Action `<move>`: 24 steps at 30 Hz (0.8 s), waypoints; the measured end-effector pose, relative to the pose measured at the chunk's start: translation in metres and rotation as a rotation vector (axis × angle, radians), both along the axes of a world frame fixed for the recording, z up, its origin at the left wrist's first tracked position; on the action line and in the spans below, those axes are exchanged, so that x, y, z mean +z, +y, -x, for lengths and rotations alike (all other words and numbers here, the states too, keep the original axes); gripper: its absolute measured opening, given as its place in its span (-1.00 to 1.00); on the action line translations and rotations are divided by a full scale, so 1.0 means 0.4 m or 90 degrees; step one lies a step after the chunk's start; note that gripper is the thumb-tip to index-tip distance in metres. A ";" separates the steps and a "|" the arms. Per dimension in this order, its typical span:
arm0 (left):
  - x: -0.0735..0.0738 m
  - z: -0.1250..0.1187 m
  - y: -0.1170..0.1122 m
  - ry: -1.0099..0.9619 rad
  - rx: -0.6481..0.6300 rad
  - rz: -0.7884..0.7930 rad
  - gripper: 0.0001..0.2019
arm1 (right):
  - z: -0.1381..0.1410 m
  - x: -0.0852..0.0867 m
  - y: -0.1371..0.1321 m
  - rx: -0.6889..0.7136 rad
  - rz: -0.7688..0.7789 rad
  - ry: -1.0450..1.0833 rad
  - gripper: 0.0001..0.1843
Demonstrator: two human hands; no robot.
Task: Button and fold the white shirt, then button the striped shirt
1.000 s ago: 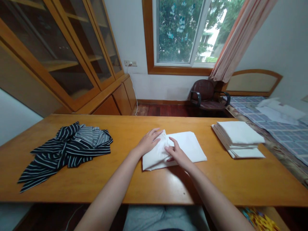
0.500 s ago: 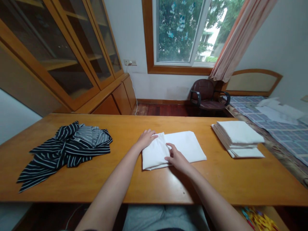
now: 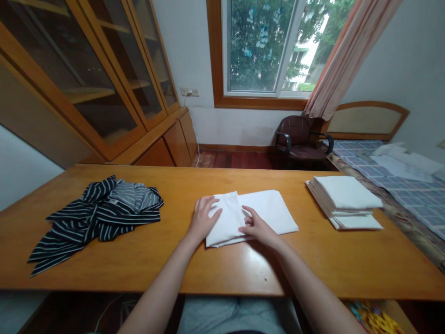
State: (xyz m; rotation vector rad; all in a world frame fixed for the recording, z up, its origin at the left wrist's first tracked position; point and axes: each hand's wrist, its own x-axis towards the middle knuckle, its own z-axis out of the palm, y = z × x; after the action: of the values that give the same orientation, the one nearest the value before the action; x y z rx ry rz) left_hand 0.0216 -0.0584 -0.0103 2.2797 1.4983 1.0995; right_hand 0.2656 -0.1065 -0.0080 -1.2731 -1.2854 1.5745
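Note:
A white cloth (image 3: 269, 211) lies on the table in front of me, its left part folded over into a flat layered panel (image 3: 227, 215). My left hand (image 3: 203, 218) rests at the left edge of that panel, thumb and fingers spread over it. At the panel's right edge is my right hand (image 3: 259, 227), its thumb and forefinger apart and touching the fold; its other fingers are curled and partly hidden. A stack of folded white cloths (image 3: 347, 192) sits to the right. On the left lies a crumpled black-and-white striped garment (image 3: 100, 211).
The wooden table (image 3: 222, 271) spans the view. Beyond it stand a glass-door cabinet (image 3: 104, 83), a brown armchair (image 3: 295, 134) and a bed with a checked cover (image 3: 392, 181). Below the front edge, at right, is an open drawer with yellow and coloured items (image 3: 377, 317).
My left hand has slid down and left from the panel's top edge to its left side. My right hand stays at the fold. The cloth has hardly moved.

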 end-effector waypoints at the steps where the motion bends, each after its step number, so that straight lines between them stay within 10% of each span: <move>1: -0.002 0.005 -0.037 0.019 -0.027 0.003 -0.67 | 0.000 0.003 0.002 -0.007 0.014 0.018 -0.05; 7: -0.024 0.030 -0.161 0.150 -0.136 0.024 -0.36 | 0.026 0.013 0.038 -0.052 0.039 0.103 0.01; 24: -0.038 0.079 -0.080 0.286 -0.117 0.048 -0.20 | 0.057 -0.042 0.107 -0.148 -0.281 -0.292 -0.29</move>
State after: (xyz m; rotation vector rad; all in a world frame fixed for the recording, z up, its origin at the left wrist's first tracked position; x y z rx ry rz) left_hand -0.0098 -0.0902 -0.0254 2.6639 1.3959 0.4925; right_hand 0.2427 -0.0636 -0.0246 -1.4686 -1.5841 0.7977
